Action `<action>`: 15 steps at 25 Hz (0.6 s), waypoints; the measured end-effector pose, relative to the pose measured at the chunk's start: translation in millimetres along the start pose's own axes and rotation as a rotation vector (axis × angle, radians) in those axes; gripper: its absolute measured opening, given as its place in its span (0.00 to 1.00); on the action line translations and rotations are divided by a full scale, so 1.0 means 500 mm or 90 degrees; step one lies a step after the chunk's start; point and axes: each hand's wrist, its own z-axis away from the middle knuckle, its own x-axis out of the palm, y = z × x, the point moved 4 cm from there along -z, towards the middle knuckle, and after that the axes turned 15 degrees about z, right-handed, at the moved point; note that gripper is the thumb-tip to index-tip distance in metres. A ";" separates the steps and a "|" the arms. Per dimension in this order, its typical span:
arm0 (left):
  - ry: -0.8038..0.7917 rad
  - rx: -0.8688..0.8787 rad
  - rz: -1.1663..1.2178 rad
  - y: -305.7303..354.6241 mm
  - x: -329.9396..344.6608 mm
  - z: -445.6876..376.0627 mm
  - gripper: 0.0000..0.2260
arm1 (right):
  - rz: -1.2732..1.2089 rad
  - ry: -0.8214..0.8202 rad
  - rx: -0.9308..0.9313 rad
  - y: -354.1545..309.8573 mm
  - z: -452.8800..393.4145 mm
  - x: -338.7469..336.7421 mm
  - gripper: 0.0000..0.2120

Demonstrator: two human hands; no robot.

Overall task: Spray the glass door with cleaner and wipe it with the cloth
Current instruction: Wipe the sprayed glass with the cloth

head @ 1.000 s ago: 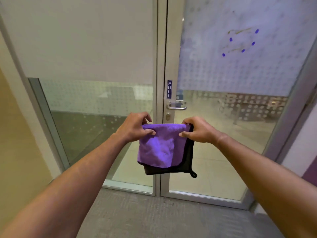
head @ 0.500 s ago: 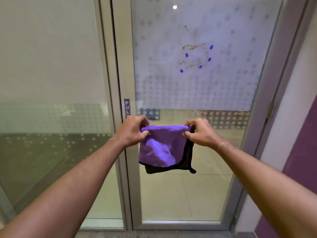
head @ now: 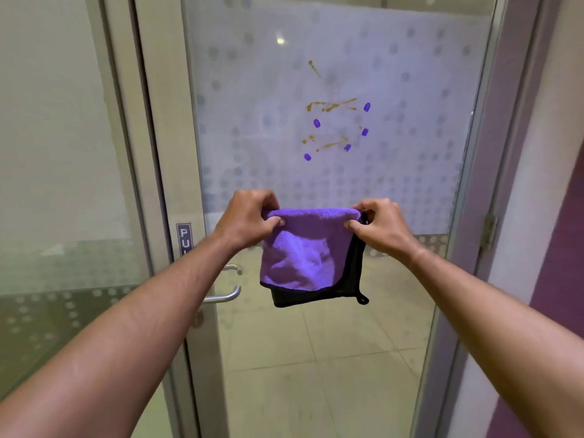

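Nearest the camera, two bare forearms reach forward and the left hand (head: pixel 249 218) and right hand (head: pixel 380 227) each pinch a top corner of a folded purple microfibre cloth with a black backing and a small hanging loop (head: pixel 308 257), fingers (head: pixel 278 221) clamped on the fabric so it hangs flat between them. Over the last second the view has swung right and closer, so the frosted, dot-patterned glass door (head: pixel 410 121) now fills the frame and its dirty patch sits just above the cloth. That suggests the person is squaring up to wipe. The brownish streaks (head: pixel 331 105) and purple blobs (head: pixel 317 123) lie well above the hands, untouched. No spray bottle is in view, and whether the glass is wet I cannot tell. Left of the cloth are the curved metal pull handle (head: pixel 226 297) and a small dark "PULL" sign (head: pixel 184 238); nothing blocks the stains.
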 end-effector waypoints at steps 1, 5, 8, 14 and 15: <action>0.008 0.004 0.009 -0.011 0.000 -0.031 0.07 | -0.008 0.015 0.006 0.003 -0.027 0.002 0.03; 0.059 0.036 0.048 -0.028 -0.013 -0.148 0.08 | -0.045 0.104 0.034 0.007 -0.136 -0.009 0.07; 0.092 0.062 0.057 -0.019 -0.031 -0.227 0.09 | -0.055 0.163 0.035 0.003 -0.214 -0.025 0.10; 0.135 0.101 0.053 0.009 -0.064 -0.362 0.11 | -0.115 0.275 0.031 0.010 -0.337 -0.059 0.15; 0.144 0.106 0.043 0.014 -0.068 -0.382 0.11 | -0.123 0.288 0.023 0.010 -0.358 -0.066 0.15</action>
